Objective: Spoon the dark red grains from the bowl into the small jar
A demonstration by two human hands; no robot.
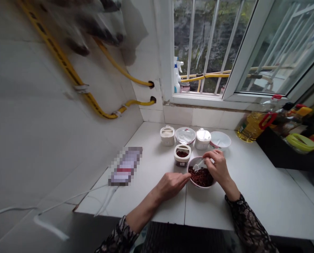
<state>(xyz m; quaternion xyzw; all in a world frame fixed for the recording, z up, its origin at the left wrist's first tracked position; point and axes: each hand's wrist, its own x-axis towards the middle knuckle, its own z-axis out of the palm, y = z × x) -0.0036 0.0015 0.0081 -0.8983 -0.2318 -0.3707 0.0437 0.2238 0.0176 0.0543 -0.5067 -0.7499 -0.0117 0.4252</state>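
A bowl (200, 187) of dark red flakes, which look like crushed chilli, stands on the white counter. My right hand (217, 165) is closed on a small white spoon (197, 166), its tip over the flakes inside the bowl. From the left, my left hand (172, 185) reaches to the bowl and grips its rim with the fingertips; the thumb side is partly hidden. Just behind the bowl is an open seasoning jar (182, 160) with similar red contents. Further back are a jar of pale powder (167, 137), a lidded round bowl (185, 135), another white jar (202, 138) and a white bowl (220, 140).
At the left of the counter lies a blurred-out flat object (125, 167) with white cables. An oil bottle (252, 124) and a black rack (269, 147) of several bottles stand at the right. A barred window (207, 45) is behind; yellow pipes (93, 105) run along the left wall.
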